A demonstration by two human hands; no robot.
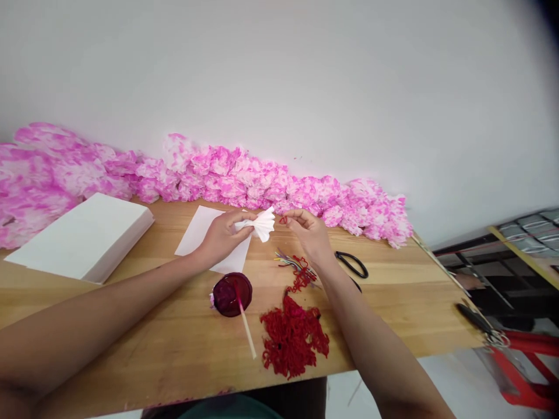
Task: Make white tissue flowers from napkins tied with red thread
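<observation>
Pinching pleated white paper (265, 224) in left hand (225, 233), above bench (174, 349); holding red yarn loop (283, 220) in right hand (311, 234), just right of paper, with hands apart. Looks like binding step, not yet wrapped. Probably calls next for passing loop around squeezed pleats.

Our left hand (225, 234) pinches pleated white paper (264, 224); our right hand (311, 234) holds a red strand (283, 220).
Under the left hand we have a white sheet (194, 231), and nearer us a dark red dish (222, 291) with a stick (248, 331); nearer us than the right, a red yarn heap (293, 338); beyond both, ruffled pink-and-white bundles (257, 183).
</observation>
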